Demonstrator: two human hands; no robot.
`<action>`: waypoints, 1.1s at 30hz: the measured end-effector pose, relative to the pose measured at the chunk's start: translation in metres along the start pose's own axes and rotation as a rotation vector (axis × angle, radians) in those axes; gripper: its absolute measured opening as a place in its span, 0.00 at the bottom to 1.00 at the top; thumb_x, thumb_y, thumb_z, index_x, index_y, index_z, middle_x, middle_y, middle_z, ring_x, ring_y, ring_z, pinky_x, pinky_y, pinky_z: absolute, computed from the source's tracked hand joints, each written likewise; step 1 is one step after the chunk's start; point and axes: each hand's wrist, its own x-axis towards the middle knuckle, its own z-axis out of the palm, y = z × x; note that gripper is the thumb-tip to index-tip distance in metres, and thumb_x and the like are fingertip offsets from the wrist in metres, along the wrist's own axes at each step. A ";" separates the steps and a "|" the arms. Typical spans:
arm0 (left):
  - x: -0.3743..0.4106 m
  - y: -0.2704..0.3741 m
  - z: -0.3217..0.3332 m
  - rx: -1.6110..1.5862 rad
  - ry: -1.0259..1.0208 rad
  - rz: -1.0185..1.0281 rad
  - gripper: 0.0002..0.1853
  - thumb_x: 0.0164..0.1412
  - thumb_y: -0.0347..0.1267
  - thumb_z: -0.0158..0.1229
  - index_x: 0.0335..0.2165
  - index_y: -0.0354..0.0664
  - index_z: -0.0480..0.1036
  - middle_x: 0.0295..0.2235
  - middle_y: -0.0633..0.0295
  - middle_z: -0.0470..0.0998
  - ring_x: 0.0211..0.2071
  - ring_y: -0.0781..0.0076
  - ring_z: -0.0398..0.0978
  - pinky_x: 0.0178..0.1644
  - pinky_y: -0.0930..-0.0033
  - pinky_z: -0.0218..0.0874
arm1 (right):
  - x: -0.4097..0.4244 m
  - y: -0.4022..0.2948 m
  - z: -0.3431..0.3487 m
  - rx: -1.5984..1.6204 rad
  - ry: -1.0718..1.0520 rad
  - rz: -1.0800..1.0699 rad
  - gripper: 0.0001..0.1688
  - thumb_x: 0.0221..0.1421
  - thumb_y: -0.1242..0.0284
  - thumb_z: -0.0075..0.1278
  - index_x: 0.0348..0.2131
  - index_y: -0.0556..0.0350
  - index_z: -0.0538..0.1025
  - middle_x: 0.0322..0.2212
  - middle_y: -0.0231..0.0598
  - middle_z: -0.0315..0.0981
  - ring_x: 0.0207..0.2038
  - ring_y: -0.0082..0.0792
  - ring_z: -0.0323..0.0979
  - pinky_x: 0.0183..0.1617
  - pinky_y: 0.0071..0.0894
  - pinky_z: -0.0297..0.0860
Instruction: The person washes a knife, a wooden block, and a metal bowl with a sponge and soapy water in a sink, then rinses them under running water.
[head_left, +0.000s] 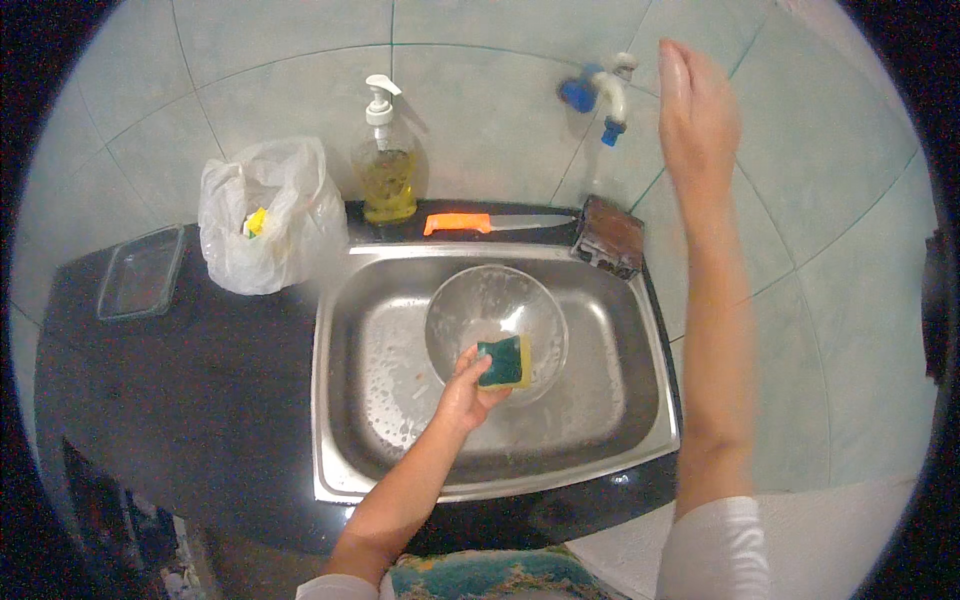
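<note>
My left hand (465, 397) grips a scouring sponge (501, 363) with a dark green abrasive face and a yellow foam side. Hand and sponge are over a transparent round bowl (469, 300), which stands in the stainless steel sink (390, 375). Raised high on the right, my right hand (701, 120) is beside the wall tap (616, 97), apart from it in the picture. It is slightly blurred and its fingers are mostly hidden from this angle. The tap has a pale spout with a blue tip; I cannot tell whether water flows.
Behind the sink lies an orange-handled knife (459, 223), its blade pointing at a dark brown block (611, 234) on the sink's corner. A pump bottle of yellow liquid (388, 184), a white plastic bag (277, 225) and a clear rectangular container or lid (142, 274) rest on the black counter (187, 390).
</note>
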 end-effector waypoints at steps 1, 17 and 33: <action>0.000 0.000 0.000 0.002 0.016 -0.002 0.28 0.55 0.33 0.54 0.53 0.55 0.53 0.48 0.58 0.62 0.46 0.58 0.65 0.43 0.55 0.62 | 0.021 0.010 0.010 -0.041 0.071 -0.120 0.20 0.57 0.61 0.38 0.34 0.57 0.75 0.29 0.49 0.72 0.33 0.52 0.70 0.35 0.47 0.65; -0.003 0.004 0.013 0.093 0.125 -0.036 0.28 0.54 0.34 0.56 0.52 0.52 0.55 0.43 0.56 0.66 0.41 0.62 0.67 0.37 0.63 0.62 | 0.050 0.048 0.080 -0.665 -0.629 -0.409 0.18 0.55 0.69 0.37 0.46 0.48 0.68 0.34 0.47 0.72 0.34 0.49 0.71 0.37 0.45 0.67; -0.007 0.011 0.017 0.138 0.153 -0.026 0.28 0.55 0.34 0.54 0.53 0.49 0.55 0.43 0.56 0.66 0.40 0.65 0.68 0.36 0.66 0.64 | 0.053 0.091 0.084 -0.269 -0.545 -0.449 0.20 0.56 0.55 0.37 0.42 0.42 0.72 0.30 0.45 0.72 0.32 0.50 0.70 0.35 0.44 0.66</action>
